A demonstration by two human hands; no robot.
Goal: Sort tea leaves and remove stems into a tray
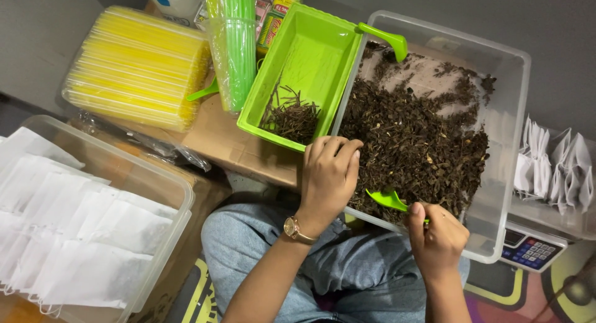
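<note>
Where hands (329, 174) work, tea leaves (416, 143) lie dark, dry, twiggy.

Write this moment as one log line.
left hand: on clear tub rim | right hand: holds green scoop in dried leaves

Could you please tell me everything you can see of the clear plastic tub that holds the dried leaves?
The clear plastic tub is rectangular with rounded corners and see-through walls. Dark dried leaves cover most of its floor, leaving a bare patch at the far end. A green scoop hangs over its far rim, and a green tray leans against its left wall. The left hand rests on the near-left rim; the right hand dips a small green scoop inside.
</note>
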